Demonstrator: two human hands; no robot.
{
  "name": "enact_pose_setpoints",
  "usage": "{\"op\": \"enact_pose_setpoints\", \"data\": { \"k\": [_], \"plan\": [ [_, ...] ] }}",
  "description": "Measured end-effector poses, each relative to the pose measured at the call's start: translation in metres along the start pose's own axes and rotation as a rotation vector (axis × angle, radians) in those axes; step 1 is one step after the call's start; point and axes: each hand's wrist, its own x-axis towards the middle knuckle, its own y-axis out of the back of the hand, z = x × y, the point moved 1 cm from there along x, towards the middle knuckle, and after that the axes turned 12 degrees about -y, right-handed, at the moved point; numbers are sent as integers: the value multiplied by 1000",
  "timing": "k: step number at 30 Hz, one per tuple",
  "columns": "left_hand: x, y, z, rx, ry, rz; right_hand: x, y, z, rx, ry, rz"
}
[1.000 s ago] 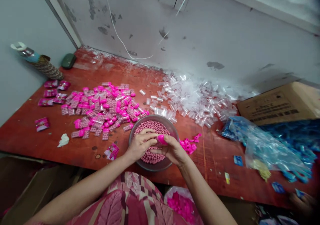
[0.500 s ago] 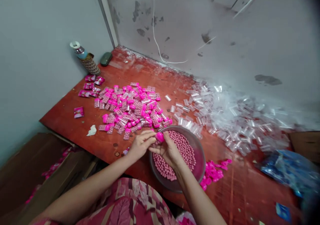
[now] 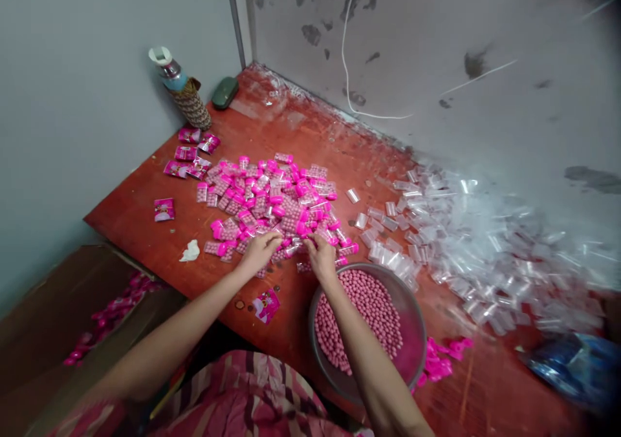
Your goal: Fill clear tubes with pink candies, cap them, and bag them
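Observation:
My left hand (image 3: 259, 254) reaches to the near edge of a pile of small clear jars (image 3: 291, 214) with pink caps, filled with pink balls. Its thumb and fingertips are drawn together. To its right, my right hand (image 3: 321, 259) is bent down over the same pile, fingers pinched beside a pink cap. What either hand grips is too small and crowded to make out. Beneath my right forearm stands a grey bowl (image 3: 418, 320) holding many loose pink balls (image 3: 371, 301). A flat printed pink packet (image 3: 266, 306) lies near the table's front edge.
Empty clear tubes (image 3: 451, 230) are heaped at the right, with loose pink caps (image 3: 444, 358) beside the bowl and a blue plastic bag (image 3: 567, 366) beyond. Pink packets (image 3: 187, 153), a covered bottle (image 3: 190, 104) and a green case (image 3: 225, 92) sit back left. An open box (image 3: 160, 324) stands below.
Both hands have moved from above the bowl forward to the pile, and the pink-capped jar they held is no longer distinct. The view has shifted, uncovering the flat packet.

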Motion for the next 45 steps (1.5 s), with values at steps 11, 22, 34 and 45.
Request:
{"op": "enact_pose_setpoints", "data": {
  "k": [11, 22, 34, 45],
  "plan": [
    [-16, -33, 56, -501, -164, -391, -59, 95, -24, 361, 120, -269],
    [-58, -68, 145, -306, -451, -417, -122, 139, 7, 1109, -252, -490],
    [-110, -118, 187, -54, -659, -326, -185, 183, 22, 1277, -423, -500],
    [-126, -137, 208, -3, -710, -227, -197, 172, 30, 1588, -533, -326]
  ]
}}
